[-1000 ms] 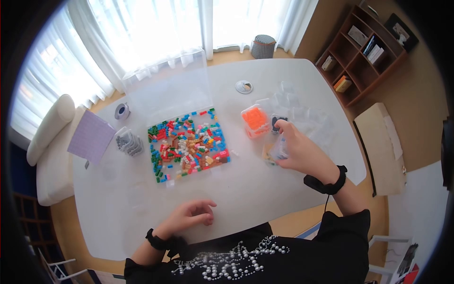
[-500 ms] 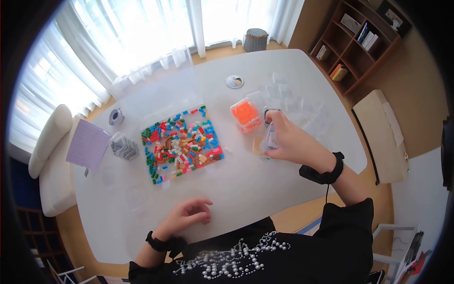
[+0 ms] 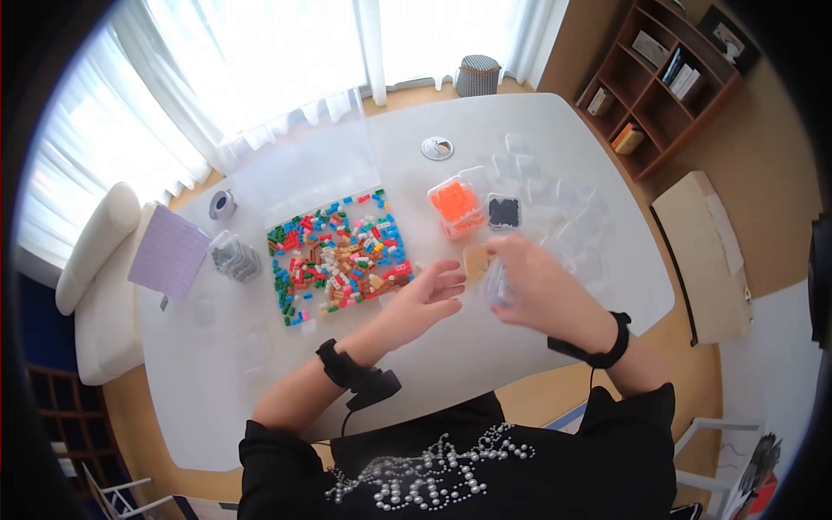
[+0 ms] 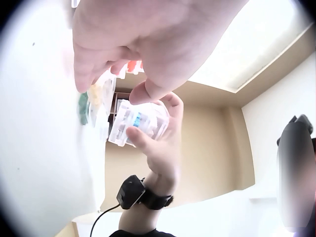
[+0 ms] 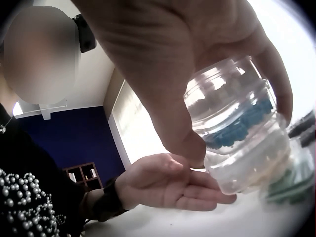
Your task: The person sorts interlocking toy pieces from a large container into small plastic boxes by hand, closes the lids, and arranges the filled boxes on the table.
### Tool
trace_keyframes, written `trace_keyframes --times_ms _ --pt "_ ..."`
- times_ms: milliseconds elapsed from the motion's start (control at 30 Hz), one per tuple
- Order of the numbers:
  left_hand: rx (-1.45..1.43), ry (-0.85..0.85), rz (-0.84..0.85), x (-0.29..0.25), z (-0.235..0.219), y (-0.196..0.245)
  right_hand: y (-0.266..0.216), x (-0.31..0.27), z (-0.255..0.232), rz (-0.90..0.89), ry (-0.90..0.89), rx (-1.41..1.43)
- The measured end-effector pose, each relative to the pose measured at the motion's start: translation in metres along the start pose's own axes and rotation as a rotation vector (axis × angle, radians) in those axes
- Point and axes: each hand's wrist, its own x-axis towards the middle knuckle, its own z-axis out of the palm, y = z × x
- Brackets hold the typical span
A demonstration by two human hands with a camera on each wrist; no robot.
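My right hand (image 3: pixel 555 290) grips a stack of clear boxes (image 5: pixel 242 133), thumb on one side and fingers on the other; blue pieces show inside one box in the right wrist view. My left hand (image 3: pixel 418 305), palm turned toward the stack, has its fingers extended and holds nothing. In the left wrist view the stack (image 4: pixel 139 123) is in the other hand, beyond my left thumb. Beside the hands on the table is a box with tan pieces (image 3: pixel 476 262). Behind it stand a box of orange pieces (image 3: pixel 456 204) and one of black pieces (image 3: pixel 503 211).
A shallow clear case of mixed coloured bricks (image 3: pixel 338 257) lies left of the hands, its lid raised. Further left are a box of grey pieces (image 3: pixel 234 258), a tape roll (image 3: pixel 222 205) and a purple sheet (image 3: pixel 169 251). Empty clear boxes (image 3: pixel 568 204) stand at the right.
My left hand has moved up and right from the table's front edge toward the stack. The right hand has shifted slightly toward the front with the stack, uncovering the box of black pieces.
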Motion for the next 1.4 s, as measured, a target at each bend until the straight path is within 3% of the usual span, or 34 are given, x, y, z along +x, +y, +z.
trace_keyframes --times_ms 67,133,233,367,433,567,633,700,833,933,1000,1133,1200,1400 --pt "-0.099 -0.016 -0.037 -0.006 -0.009 -0.008 -0.011 -0.005 0.012 -0.090 -0.002 0.018" --pt "-0.113 -0.013 0.001 -0.019 -0.023 -0.007 -0.020 0.000 0.027 -0.105 -0.283 0.045" --pt "-0.108 0.016 0.015 -0.044 -0.033 0.015 -0.020 0.021 0.050 -0.099 -0.412 0.017" --pt "-0.011 0.092 0.053 -0.080 -0.044 0.025 -0.027 0.031 0.053 -0.137 -0.414 -0.047" --pt "-0.015 0.115 0.025 -0.094 -0.051 0.019 -0.029 0.025 0.052 -0.235 -0.265 -0.175" --pt "-0.067 0.149 -0.016 -0.111 -0.058 0.003 -0.028 0.014 0.025 -0.311 -0.094 -0.167" --pt "-0.080 0.146 -0.026 -0.112 -0.061 -0.002 -0.015 0.013 -0.003 -0.064 -0.314 -0.187" --pt "-0.093 0.143 -0.036 -0.111 -0.062 -0.008 0.006 0.030 -0.031 0.073 -0.239 -0.276" --pt "-0.090 0.087 -0.082 -0.109 -0.062 -0.021 0.100 0.100 -0.045 0.016 0.050 -0.238" --pt "-0.103 0.076 -0.111 -0.107 -0.064 -0.024 0.127 0.142 -0.041 0.048 -0.092 -0.187" --pt "-0.120 0.074 -0.112 -0.106 -0.065 -0.023 0.122 0.157 -0.034 0.129 -0.301 -0.165" --pt "-0.143 0.083 -0.137 -0.107 -0.067 -0.025 0.156 0.162 -0.016 0.075 -0.329 -0.308" --pt "-0.160 0.078 -0.144 -0.106 -0.066 -0.027 0.166 0.157 -0.023 0.226 -0.334 -0.235" --pt "-0.156 0.071 -0.128 -0.107 -0.065 -0.026 0.184 0.126 -0.051 0.374 -0.333 -0.237"
